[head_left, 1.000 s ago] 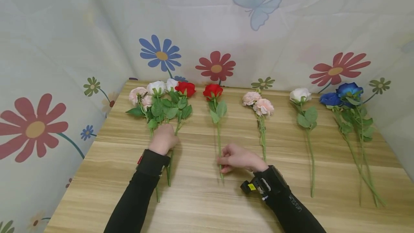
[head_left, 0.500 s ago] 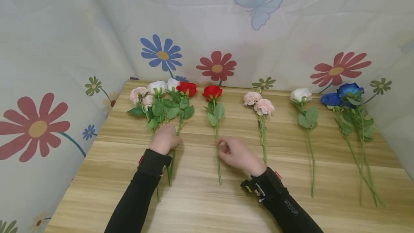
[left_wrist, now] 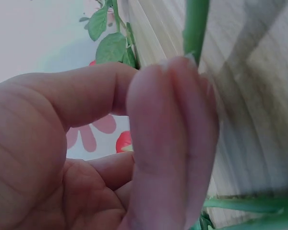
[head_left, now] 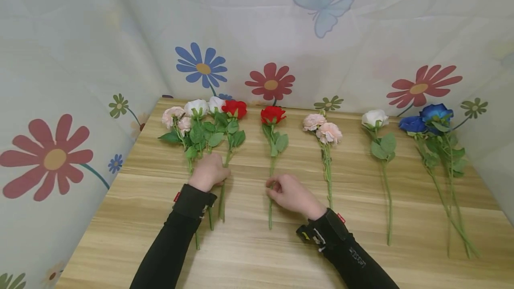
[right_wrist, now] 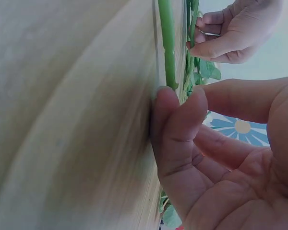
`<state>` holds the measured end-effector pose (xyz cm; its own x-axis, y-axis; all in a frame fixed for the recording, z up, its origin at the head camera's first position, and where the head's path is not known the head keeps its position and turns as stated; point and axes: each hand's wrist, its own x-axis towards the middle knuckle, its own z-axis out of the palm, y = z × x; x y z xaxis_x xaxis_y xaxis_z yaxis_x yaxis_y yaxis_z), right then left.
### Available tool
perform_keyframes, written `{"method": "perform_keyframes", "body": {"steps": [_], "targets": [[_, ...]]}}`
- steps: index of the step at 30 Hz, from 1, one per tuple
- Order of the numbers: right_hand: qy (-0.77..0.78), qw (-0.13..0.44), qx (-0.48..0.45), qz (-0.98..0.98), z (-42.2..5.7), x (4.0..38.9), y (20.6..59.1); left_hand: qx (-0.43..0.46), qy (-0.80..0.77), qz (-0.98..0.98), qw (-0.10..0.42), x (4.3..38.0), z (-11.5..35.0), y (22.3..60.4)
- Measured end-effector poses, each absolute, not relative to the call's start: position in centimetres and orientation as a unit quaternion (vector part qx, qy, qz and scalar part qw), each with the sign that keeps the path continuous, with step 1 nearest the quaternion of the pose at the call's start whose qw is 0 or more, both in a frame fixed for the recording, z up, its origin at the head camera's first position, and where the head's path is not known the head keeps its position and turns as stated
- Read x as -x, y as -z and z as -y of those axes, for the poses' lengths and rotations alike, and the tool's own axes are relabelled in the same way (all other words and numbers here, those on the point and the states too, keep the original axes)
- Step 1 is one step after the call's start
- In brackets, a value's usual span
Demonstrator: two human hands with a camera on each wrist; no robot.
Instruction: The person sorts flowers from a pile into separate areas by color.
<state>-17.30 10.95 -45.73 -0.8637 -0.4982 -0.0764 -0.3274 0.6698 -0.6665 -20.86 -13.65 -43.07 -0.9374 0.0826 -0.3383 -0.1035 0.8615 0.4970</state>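
With curled fingers my left hand (head_left: pixel 209 173) pinches the stem of a red rose (head_left: pixel 234 109); in the left wrist view a green stem (left_wrist: pixel 196 28) comes out past the fingertips. This rose lies at the right side of a row with white roses (head_left: pixel 196 107) and pale pink flowers (head_left: pixel 173 117). Farther right, my right hand (head_left: pixel 295 195) holds the stem of a second red rose (head_left: pixel 273 114) between thumb and fingers, low over the wood. The right wrist view has that green stem (right_wrist: pixel 167 43) running up from the fingertips.
On the wooden table (head_left: pixel 249 253) a pair of pink flowers (head_left: pixel 328 133) lies right of my right hand. Beyond are a single white rose (head_left: pixel 375 118) and blue roses (head_left: pixel 435 113) with crossing stems. A flower-printed cloth (head_left: pixel 257 21) stands behind the table.
The second red rose's head has swung right while its stem end shifted slightly left; my right hand has moved up its stem. My left hand and its rose have edged right.
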Motion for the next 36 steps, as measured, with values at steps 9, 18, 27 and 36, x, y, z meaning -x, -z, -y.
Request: {"method": "perform_keyframes", "body": {"steps": [9,18,27,36], "targets": [[0.340,0.133,0.228,-0.903,-11.2,17.3,45.6,0.000,-0.276,-0.942,0.192,21.2,13.5,43.4],[0.393,0.084,0.226,-0.887,-11.9,17.9,45.1,-0.007,-0.311,-0.934,0.177,21.4,13.2,43.6],[0.434,0.037,0.178,-0.883,-12.9,18.6,44.5,-0.036,-0.367,-0.919,0.139,21.4,13.2,43.6],[0.468,0.015,0.148,-0.871,-13.1,18.6,44.1,-0.091,-0.436,-0.888,0.114,21.2,12.5,42.3]]}}
